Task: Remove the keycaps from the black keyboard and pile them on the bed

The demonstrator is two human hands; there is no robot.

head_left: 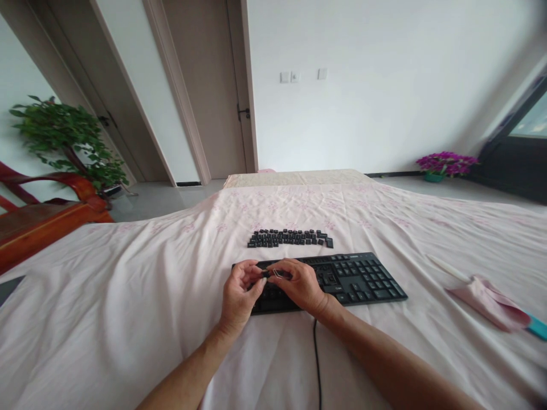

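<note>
A black keyboard [371, 279] lies on the pale pink cloth, partly bare of keys across its left and middle. Over its left part, my left hand [239, 287] is closed in a pinch on a small black keycap [265, 274]. My right hand [301, 283] meets it there, its fingers closed around a thin bent metal wire [278, 274] beside the keycap. Whether the wire touches the keycap I cannot tell. Just beyond the keyboard, loose black keycaps [269, 239] lie in rough rows. Both hands hide much of the keyboard's left end.
A black cable [317, 364] runs from the keyboard toward me. To the right lies a pink cloth [491, 302] with a white stick [448, 269] and a blue handle [537, 327]. A dark flat object [9, 287] sits at the left edge. The bed cover [141, 302] is wrinkled.
</note>
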